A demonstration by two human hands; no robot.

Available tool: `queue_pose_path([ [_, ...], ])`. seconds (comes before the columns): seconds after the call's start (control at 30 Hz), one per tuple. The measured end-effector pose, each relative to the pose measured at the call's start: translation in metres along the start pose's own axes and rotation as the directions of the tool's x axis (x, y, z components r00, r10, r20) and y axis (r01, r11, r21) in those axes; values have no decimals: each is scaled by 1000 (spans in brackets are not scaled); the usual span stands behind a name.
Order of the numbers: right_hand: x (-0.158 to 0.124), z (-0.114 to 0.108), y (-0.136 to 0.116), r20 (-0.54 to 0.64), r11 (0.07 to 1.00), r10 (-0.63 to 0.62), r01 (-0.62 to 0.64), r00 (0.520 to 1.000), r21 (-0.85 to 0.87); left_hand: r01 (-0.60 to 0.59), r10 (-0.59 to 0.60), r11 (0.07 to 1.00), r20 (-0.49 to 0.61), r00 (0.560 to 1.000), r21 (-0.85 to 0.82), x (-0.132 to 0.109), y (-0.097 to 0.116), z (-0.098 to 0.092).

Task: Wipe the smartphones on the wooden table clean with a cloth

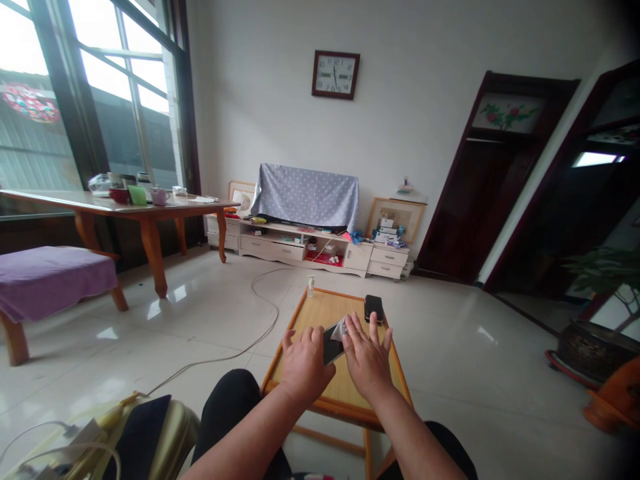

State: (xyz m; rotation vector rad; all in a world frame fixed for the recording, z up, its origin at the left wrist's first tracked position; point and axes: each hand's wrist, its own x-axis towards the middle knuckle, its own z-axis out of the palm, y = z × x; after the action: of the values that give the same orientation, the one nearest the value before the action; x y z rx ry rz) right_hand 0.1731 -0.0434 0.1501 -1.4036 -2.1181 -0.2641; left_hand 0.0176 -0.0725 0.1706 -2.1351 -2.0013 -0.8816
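My left hand (305, 363) grips a dark-screened smartphone (332, 348) by its left side, tilted above a small wooden table (330, 305). A small grey cloth (339, 331) lies against the upper part of the screen. The fingers of my right hand (369, 363) press on this cloth, with the outer fingers spread; its thumb is hidden. Just beyond the right hand, a black wallet-like case (373, 308) rests on the tabletop. At the table's far left corner stands a small clear pump bottle (311, 287).
A cable (273, 320) runs across the tiled floor at left. Beside my left knee is a yellowish stool-like seat (183, 427) with chargers and a dark flat device (143, 433). A long cabinet (270, 249) stands by the wall, a potted plant (597, 343) at right.
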Motion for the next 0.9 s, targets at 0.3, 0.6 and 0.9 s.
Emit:
queue_pose_path([
  [0.3,-8,0,3,-25,999,14,-13,1000,48,60,-59,998,18,998,-26,5,-4,0],
  [0.6,-3,3,8,-159,930,111,-46,981,365,10,-12,994,-17,1000,-110,5,2,-2],
  [0.9,25,-1,34,436,-257,481,-353,761,900,-74,111,918,74,991,-390,2,3,-7],
])
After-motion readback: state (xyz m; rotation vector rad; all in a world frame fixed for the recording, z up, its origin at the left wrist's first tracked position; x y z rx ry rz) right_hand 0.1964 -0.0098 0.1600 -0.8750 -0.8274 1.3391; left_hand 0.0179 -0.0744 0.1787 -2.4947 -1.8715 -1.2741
